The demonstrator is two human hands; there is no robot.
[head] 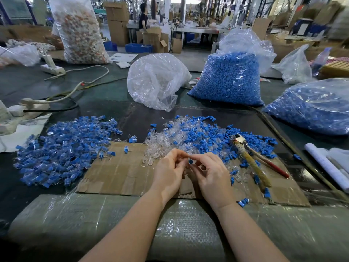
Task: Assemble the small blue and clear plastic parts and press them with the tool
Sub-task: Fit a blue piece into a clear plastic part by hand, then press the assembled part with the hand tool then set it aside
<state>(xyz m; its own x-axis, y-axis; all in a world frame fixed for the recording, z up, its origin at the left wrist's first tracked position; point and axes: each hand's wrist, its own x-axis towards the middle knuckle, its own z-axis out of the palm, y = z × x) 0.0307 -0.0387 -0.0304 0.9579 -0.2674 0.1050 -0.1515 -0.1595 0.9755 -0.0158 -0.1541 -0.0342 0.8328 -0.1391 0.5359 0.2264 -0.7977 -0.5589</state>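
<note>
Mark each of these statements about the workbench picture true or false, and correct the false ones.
1. The pliers-like pressing tool with tape-wrapped handles is gripped in the right hand. False: it lies on the flat brown cardboard sheet, right of both hands.
2. The right hand pinches a small blue plastic part. True.
3. The pile of joined blue-and-clear pieces lies left of the left hand. True.
4. The tall clear bag of loose blue parts is tipped over and spilled. False: it stands upright.
5. Both hands work above the cardboard sheet. True.
</note>
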